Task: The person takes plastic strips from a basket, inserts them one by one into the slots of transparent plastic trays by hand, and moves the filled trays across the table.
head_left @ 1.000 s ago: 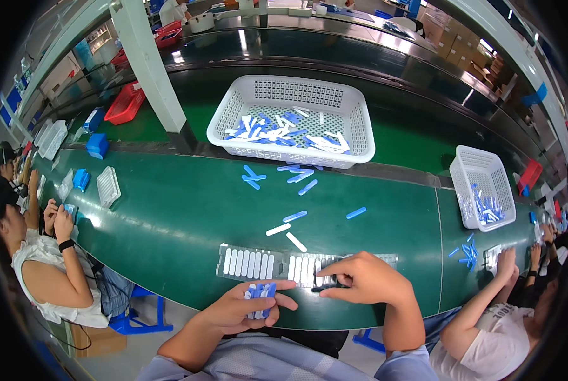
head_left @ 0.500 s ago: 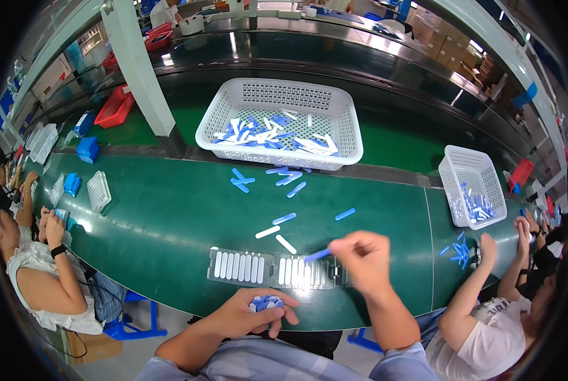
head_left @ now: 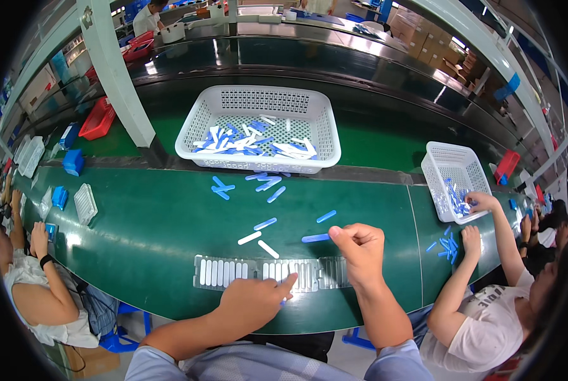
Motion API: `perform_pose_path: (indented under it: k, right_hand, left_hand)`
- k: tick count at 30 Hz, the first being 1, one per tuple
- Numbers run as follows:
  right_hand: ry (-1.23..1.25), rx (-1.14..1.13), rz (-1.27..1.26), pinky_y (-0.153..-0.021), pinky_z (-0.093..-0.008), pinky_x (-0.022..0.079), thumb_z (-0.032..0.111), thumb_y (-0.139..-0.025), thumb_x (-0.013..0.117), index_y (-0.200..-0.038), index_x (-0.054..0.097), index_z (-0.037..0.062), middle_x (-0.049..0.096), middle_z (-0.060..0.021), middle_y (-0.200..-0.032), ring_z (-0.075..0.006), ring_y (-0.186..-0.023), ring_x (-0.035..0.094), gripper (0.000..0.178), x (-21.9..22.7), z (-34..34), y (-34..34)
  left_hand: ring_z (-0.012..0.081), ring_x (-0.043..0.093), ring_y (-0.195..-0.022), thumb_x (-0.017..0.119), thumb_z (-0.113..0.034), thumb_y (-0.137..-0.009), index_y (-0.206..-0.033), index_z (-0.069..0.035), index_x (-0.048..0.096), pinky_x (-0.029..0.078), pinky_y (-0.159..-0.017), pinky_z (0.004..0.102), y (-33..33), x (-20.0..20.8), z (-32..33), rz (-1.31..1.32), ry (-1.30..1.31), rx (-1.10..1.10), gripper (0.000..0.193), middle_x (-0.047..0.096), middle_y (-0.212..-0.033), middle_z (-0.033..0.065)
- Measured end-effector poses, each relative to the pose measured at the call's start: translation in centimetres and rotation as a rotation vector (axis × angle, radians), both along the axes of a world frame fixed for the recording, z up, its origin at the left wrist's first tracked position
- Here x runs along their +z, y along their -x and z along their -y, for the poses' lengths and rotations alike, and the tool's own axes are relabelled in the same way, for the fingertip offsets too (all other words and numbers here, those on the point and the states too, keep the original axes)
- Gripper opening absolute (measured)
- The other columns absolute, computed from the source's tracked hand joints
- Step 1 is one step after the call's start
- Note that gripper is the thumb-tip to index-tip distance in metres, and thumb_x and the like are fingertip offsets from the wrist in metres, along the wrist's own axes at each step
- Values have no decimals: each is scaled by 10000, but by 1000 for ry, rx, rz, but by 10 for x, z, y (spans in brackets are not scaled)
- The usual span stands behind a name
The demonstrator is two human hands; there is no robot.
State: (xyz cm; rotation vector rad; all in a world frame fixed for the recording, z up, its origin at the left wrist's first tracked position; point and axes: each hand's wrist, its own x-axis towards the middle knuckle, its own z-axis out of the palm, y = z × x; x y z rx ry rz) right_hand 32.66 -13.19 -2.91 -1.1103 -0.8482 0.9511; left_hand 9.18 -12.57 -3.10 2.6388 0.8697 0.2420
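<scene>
My right hand (head_left: pixel 362 254) pinches one end of a blue round-ended strip (head_left: pixel 314 239) above the table, in front of the trays. My left hand (head_left: pixel 253 301) is turned palm down with its index finger stretched onto the middle clear plastic tray (head_left: pixel 306 287). The other fingers curl round a bunch of small strips, mostly hidden; a blue bit shows beneath them. White strips (head_left: pixel 225 274) fill the left part of the slotted tray row, and its right section (head_left: pixel 334 273) shows bare slots. Loose white strips (head_left: pixel 249 238) and blue strips (head_left: pixel 265 223) lie just beyond the trays.
A white perforated basket (head_left: pixel 258 166) with many blue and white strips stands beyond the table's back strip. More blue strips (head_left: pixel 222 188) lie before it. At right, a co-worker's hand (head_left: pixel 484 202) reaches into another basket (head_left: pixel 437 184). A slotted tray (head_left: pixel 86 204) lies at left.
My right hand has lifted the blue strip away from the tray. My left hand has turned from palm up to palm down, its index finger now at the tray. The view has shifted slightly.
</scene>
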Motion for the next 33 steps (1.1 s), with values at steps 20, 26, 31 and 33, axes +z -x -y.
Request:
perform_pose_path:
  k: [20,26,31,33]
  right_hand:
    - [83,-38,89,-499,-205,354,58,-906,771,-742,723,-7,649,-26,-619,-46,-531,538,183,3,-8,-9]
    - [116,-16,97,-515,-197,379,52,-910,765,-747,726,-8,652,-26,-616,-50,-547,557,178,0,-4,-12]
    - [179,148,127,-508,-199,372,21,-900,753,-812,746,-30,668,-24,-636,-42,-547,552,102,5,-7,-18]
    - [194,287,161,-508,-201,375,17,-897,749,-842,755,-33,679,-17,-653,-39,-546,551,74,9,-8,-23]
  left_hand:
    - [233,677,-630,668,-247,-945,-1283,-93,669,523,-553,366,15,-1,-48,274,125,-300,371,725,-812,65]
    - [-9,454,-625,709,-202,-979,-1099,-43,734,360,-541,199,23,15,-64,670,1063,202,201,580,-728,-73]
    - [9,433,-584,696,-199,-984,-1135,-46,710,324,-503,212,24,4,-64,652,1028,182,215,562,-712,-46]
    - [21,425,-569,682,-185,-990,-1188,-48,686,303,-487,217,25,3,-67,652,1116,175,240,551,-711,-28]
